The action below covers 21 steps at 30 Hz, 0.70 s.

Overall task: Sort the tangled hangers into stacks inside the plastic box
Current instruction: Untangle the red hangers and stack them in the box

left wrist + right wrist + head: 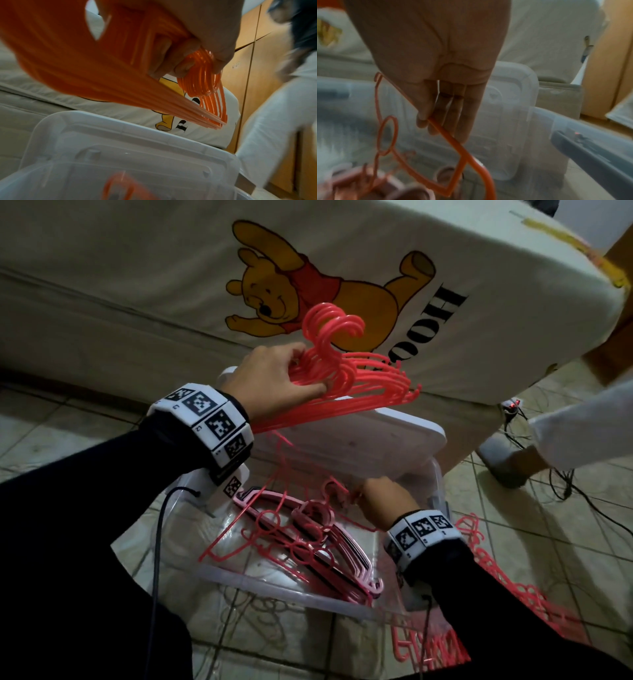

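Note:
My left hand [303,371] grips a bundle of coral-red hangers [359,378] by their necks, raised above the box's far left corner. In the left wrist view its curled fingers [187,67] wrap the hooks of the bundle [102,81]. My right hand [363,496] reaches down into the clear plastic box [274,589]. There its thumb and fingers [423,119] pinch one thin red hanger [453,142], which is partly lifted. A stack of pink hangers [318,529] lies along the box floor under that hanger.
The box's white lid [359,440] leans at the far side against a bed with a cartoon bear sheet [308,296]. A heap of red hangers [513,587] lies on the tiled floor at right. Another person's foot [507,463] and cables are at far right.

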Tool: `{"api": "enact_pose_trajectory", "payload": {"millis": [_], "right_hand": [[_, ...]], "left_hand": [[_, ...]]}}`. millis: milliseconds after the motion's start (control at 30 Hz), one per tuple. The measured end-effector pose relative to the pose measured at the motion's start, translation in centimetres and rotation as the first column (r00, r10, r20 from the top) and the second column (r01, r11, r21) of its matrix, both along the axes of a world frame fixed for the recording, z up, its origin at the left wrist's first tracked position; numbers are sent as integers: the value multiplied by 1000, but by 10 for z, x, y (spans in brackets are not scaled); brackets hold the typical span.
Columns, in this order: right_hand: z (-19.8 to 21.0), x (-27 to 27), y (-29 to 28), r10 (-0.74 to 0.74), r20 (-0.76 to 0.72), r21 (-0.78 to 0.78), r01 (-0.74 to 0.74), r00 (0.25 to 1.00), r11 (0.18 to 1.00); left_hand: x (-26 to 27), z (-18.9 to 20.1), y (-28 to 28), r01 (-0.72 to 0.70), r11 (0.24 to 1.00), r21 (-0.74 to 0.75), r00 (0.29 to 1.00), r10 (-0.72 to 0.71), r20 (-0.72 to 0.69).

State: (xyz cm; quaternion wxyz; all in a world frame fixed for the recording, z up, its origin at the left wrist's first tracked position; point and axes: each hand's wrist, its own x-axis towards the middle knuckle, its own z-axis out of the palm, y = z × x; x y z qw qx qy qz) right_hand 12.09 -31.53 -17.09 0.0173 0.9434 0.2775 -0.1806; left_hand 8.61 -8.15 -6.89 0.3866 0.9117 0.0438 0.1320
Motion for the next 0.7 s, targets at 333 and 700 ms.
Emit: {"api": "enact_pose_trajectory", "payload": {"millis": [333,700], "right_hand": [[37,-5,-11,112,-105,224,-86,988,971],[47,-10,-21,207,362,190,-290,909,938]], "left_hand": [[5,4,15,-71,997,-38,993,74,86],[5,-4,26,-67,996,54,998,67,-3]]}}
